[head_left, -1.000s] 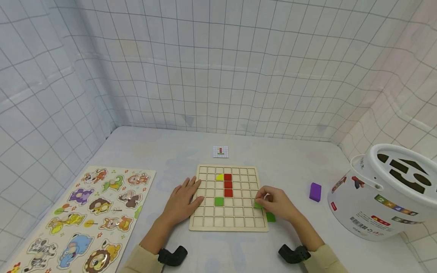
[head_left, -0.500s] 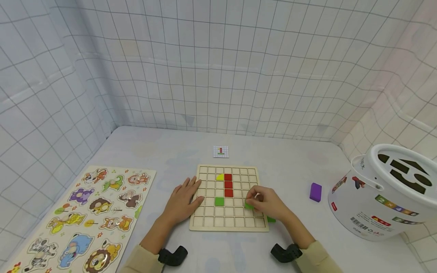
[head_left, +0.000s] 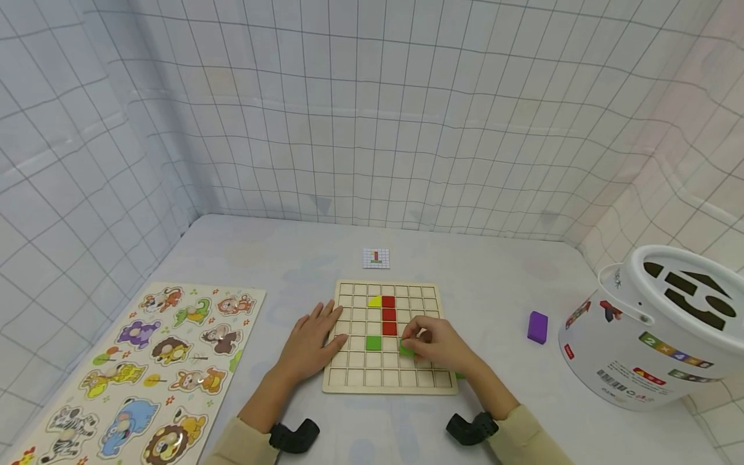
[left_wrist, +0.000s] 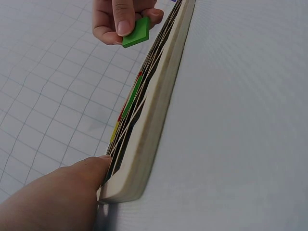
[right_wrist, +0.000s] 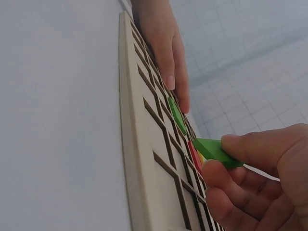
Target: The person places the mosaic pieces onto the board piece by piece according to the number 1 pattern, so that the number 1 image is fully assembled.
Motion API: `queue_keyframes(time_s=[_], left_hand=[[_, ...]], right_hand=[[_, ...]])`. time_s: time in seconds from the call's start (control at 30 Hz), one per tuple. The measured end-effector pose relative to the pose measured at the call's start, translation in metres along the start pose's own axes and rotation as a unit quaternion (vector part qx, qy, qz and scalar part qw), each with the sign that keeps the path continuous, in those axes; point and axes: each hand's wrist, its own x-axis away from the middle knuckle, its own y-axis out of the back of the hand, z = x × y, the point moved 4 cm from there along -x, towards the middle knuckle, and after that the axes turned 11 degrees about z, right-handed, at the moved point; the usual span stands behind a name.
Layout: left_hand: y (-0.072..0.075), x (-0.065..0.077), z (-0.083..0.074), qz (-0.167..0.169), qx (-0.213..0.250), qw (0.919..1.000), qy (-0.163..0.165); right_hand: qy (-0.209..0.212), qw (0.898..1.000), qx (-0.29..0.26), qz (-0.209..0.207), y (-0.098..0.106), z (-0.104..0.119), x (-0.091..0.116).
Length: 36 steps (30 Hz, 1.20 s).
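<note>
My right hand (head_left: 437, 339) pinches a green square tile (right_wrist: 216, 151) between thumb and fingers, held over the wooden grid board (head_left: 389, 381). The left wrist view shows the same green tile (left_wrist: 136, 33) raised above the board's surface. My left hand (head_left: 310, 342) lies with fingers extended at the board's left edge, its thumb on the frame. In the grid sit a column of red tiles (head_left: 389, 315), a yellow piece (head_left: 375, 301) beside the topmost red one, and a green tile (head_left: 373, 343) lower left. Another green piece (head_left: 460, 375) peeks out by the board's right edge, mostly hidden by my right arm.
Behind the board lies a small pattern card (head_left: 376, 259). An animal puzzle board (head_left: 227, 381) takes up the left side. To the right are a purple block (head_left: 537, 327) and a large white bucket (head_left: 633, 342) with a shape-cutout lid. Grid-patterned cloth walls (head_left: 372, 129) enclose the table.
My right hand has carried the green tile leftward across the board, from its right edge to near the red column. The left hand stays where it was.
</note>
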Motion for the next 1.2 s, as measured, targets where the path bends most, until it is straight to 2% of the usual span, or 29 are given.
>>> queue_keyframes(time_s=[0.23, 0.47, 0.7, 0.93, 1.2], left_hand=[[0.0, 0.0, 0.0, 0.004, 0.0, 1.0, 0.004], [0.001, 0.0, -0.002, -0.004, 0.004, 1.0, -0.001], [0.001, 0.0, -0.002, -0.003, 0.001, 1.0, -0.004], [-0.001, -0.001, 0.001, -0.004, -0.001, 1.0, -0.004], [-0.002, -0.001, 0.001, -0.001, -0.005, 1.0, 0.0]], right_hand=[[0.015, 1.0, 0.0, 0.009, -0.008, 0.004, -0.008], [-0.002, 1.0, 0.017, -0.002, -0.014, 0.005, -0.015], [0.0, 1.0, 0.021, -0.008, -0.019, 0.003, -0.021], [0.008, 0.996, 0.084, -0.033, -0.02, 0.006, -0.02], [0.02, 0.991, 0.118, -0.058, -0.018, 0.006, -0.019]])
